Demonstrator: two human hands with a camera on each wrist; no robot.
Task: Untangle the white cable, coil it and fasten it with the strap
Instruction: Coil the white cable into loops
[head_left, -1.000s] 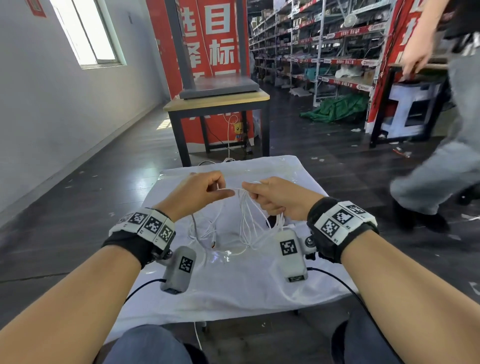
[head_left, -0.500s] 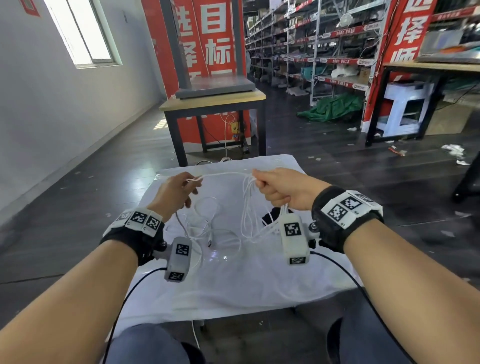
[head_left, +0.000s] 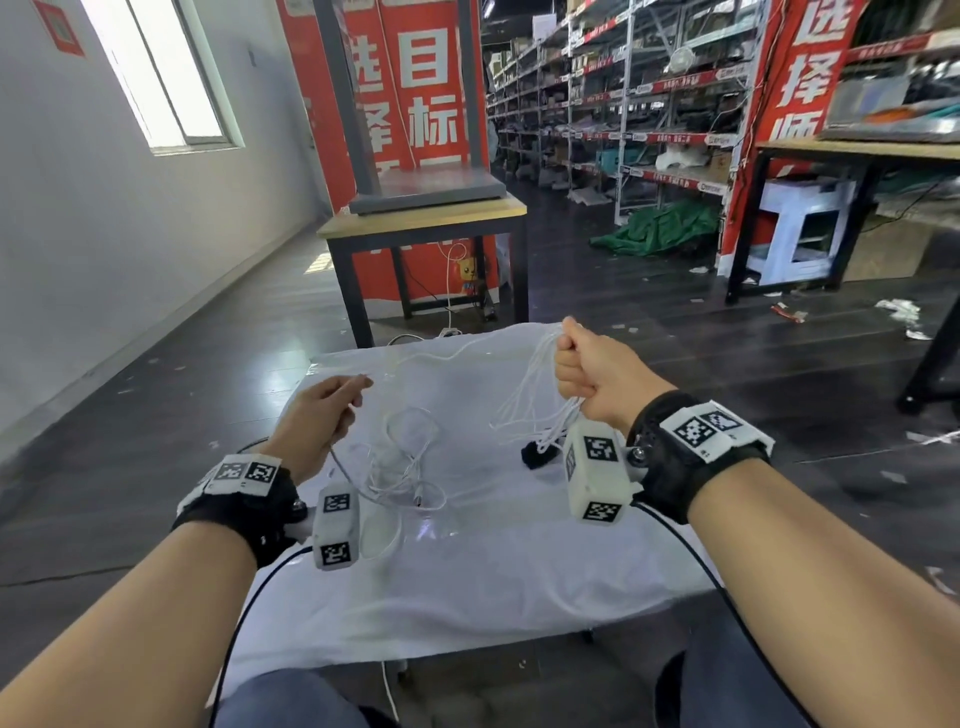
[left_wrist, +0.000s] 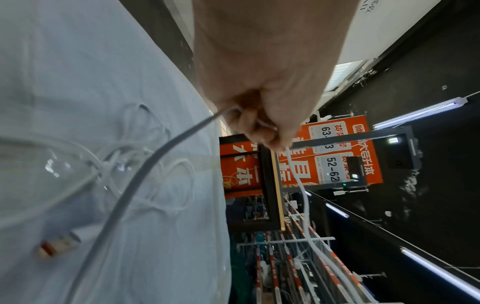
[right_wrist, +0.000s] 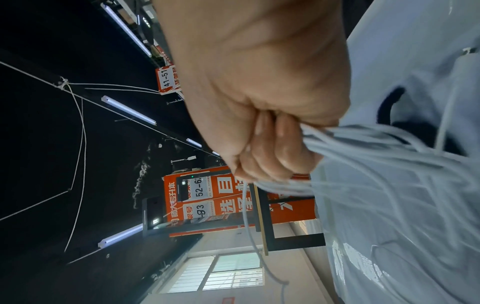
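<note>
A thin white cable (head_left: 415, 358) stretches between my two hands above a table draped in white cloth (head_left: 467, 571). My right hand (head_left: 582, 364) is a fist gripping a bundle of several cable loops (right_wrist: 376, 156) that hang below it. My left hand (head_left: 332, 410) pinches a single strand (left_wrist: 298, 181); below it a loose tangle (head_left: 405, 467) lies on the cloth, ending in a plug (left_wrist: 57, 244). A black strap (head_left: 537, 457) lies on the cloth under the right hand, also seen as a dark band (right_wrist: 389, 107) in the right wrist view.
A wooden table with black legs (head_left: 426, 223) stands just beyond the cloth. Warehouse shelves (head_left: 623, 104) and a white stool (head_left: 800, 228) fill the right background. A black table leg (head_left: 930, 364) stands at the right on the dark floor.
My hands have drawn apart: the right rose and moved right with the loops, the left dropped toward me, and the strand between them lengthened. A person who stood at the right is gone.
</note>
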